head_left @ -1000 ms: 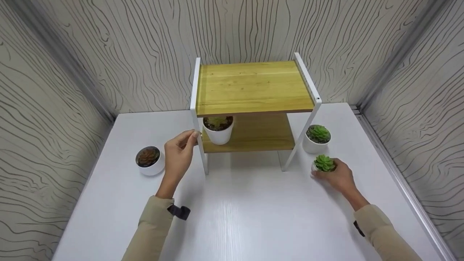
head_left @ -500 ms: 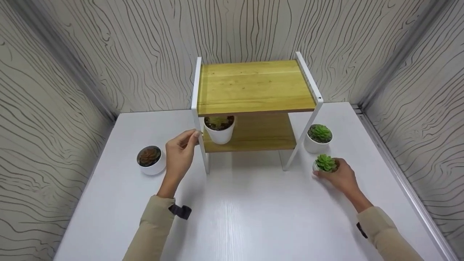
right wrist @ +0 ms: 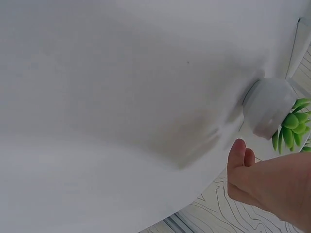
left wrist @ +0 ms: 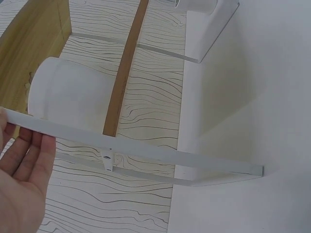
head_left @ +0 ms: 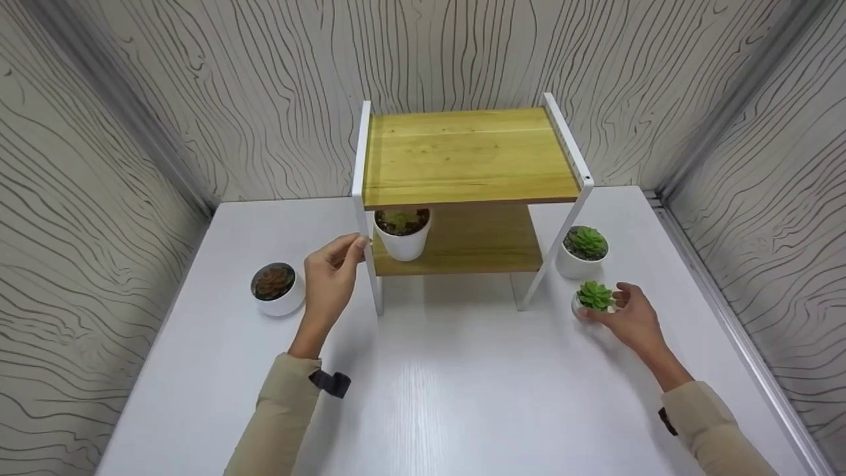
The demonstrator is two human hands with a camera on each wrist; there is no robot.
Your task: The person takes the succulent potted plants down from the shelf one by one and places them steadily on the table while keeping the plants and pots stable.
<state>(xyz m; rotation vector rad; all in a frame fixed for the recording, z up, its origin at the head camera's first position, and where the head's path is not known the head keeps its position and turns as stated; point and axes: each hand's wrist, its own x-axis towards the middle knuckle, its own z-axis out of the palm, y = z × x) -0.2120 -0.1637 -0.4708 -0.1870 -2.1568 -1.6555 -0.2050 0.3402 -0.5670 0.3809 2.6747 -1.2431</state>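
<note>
My left hand pinches the left front white metal leg of a two-tier wooden shelf; in the left wrist view its fingers lie against that white bar. On the lower board, at its left end, stands a white pot with a plant. At the right, my right hand is beside a small white pot with a bright green succulent, fingers loosely bent. The right wrist view shows that hand apart from the pot, which sits on the table.
Another potted green succulent stands just behind, by the shelf's right leg. A pot with a reddish-brown succulent is left of my left hand. The white table is walled in by wood-grain panels.
My right hand has let go of the small succulent pot and drawn slightly right, its fingers opening. The left hand keeps its grip on the shelf leg. The view has shifted slightly.
</note>
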